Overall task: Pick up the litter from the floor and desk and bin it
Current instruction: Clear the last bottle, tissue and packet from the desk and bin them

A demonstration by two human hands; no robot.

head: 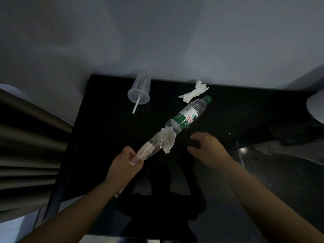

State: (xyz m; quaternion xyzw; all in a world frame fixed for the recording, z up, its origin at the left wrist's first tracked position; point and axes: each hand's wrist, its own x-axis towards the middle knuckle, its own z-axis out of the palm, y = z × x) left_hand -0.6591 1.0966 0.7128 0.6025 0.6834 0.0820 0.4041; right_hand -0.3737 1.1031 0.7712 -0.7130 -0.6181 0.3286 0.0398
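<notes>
1. While the left hand (pixel 128 160) is closed round one end of some clear plastic (pixel 149 148) (cup or crushed bottle, I can't tell in this dim light), a held tissue (pixel 168 139) is bunched at the plastic's far end. The two pieces go as one load, I'd guess to spare a trip.
2. That load is raised above the black desk (pixel 105 128). From where I stand its far end overlaps the base of the bottle (pixel 188 116); I can't say whether they touch.
3. The right hand (pixel 208 148) holds nothing. Its palm is down and its fingers are spread and loosely bent, just beside the bottle's lower half. It looks shaped to wrap the bottle's body next.
4. The bottle lies on its side across the desk, green cap toward the wall. Lying flat it could roll, so a grip across the label would likely be steadiest.
5. The cup (pixel 140 88) lies tipped over at the desk's far edge, mouth facing us, with its straw (pixel 136 105) poking out onto the desk. A loose tissue (pixel 193 92) sits crumpled just beside the bottle's cap. Neither is touched.
6. I see no bin from here, only a curtain (pixel 26 137) at the left. Three pieces are left on the desk. The floor is mostly hidden, so what litter lies there I can't judge.
</notes>
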